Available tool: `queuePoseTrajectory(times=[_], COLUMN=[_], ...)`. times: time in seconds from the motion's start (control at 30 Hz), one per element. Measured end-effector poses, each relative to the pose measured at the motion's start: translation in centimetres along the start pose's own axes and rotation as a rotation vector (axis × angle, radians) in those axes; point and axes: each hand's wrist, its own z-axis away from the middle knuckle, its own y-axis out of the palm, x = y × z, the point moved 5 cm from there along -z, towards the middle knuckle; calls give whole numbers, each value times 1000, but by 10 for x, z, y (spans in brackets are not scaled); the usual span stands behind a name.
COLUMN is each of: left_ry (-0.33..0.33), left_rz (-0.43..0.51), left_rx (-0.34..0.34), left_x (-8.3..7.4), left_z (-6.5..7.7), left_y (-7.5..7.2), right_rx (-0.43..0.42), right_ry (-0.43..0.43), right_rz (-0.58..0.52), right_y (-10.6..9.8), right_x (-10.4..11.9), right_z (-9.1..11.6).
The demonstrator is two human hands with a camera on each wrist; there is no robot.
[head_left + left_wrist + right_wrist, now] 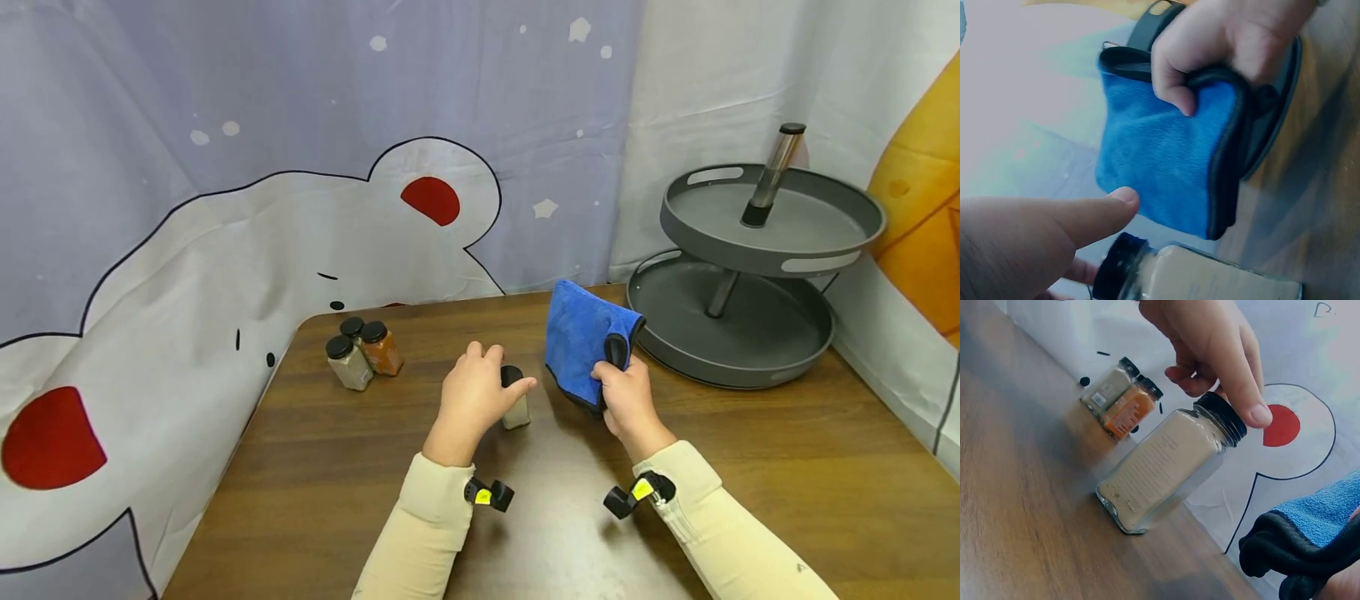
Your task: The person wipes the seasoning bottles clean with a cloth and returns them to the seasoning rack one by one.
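A glass spice jar (516, 413) with a black lid and pale powder inside stands on the wooden table. Around its lid is my left hand (471, 402), thumb stretched out on one side and fingers on the other. In the left wrist view a gap shows between the thumb and the lid of the jar (1210, 275); whether the fingers touch the lid I cannot tell. To the right, my right hand (628, 402) grips a folded blue cloth (581, 337) with black edging, held up off the table, thumb on the near face.
Three more black-lidded spice jars, one an orange-filled jar (382, 350), stand grouped at the back left of the table (337, 500). A grey two-tier round tray (750, 379) with a metal post stands at the back right. A printed curtain (300, 225) hangs behind.
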Motion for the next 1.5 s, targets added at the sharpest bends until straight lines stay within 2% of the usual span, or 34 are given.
queuePoseTrajectory(times=[0.13, 0.4, 0.63, 1.0, 1.2, 1.5], left_ry=[-29, -15, 6, 10, 37, 86], left_rz=[-57, -38, 28, 230, 268, 277], left_rx=[-8, -18, 1, 59, 102, 127], left_x=[-3, -5, -4, 1, 3, 4], left_z=[1, 1, -1, -4, -3, -6], left_y=[4, 5, 4, -1, -3, -3], right_rx=[5, 12, 34, 56, 63, 63], right_ry=[6, 22, 66, 89, 89, 86], right_rz=[-18, -35, -104, -134, -143, -119], right_y=[1, 0, -1, -2, -1, 1], right_x=[0, -1, -2, -3, -4, -2], right_z=[1, 1, -1, -3, -4, 0])
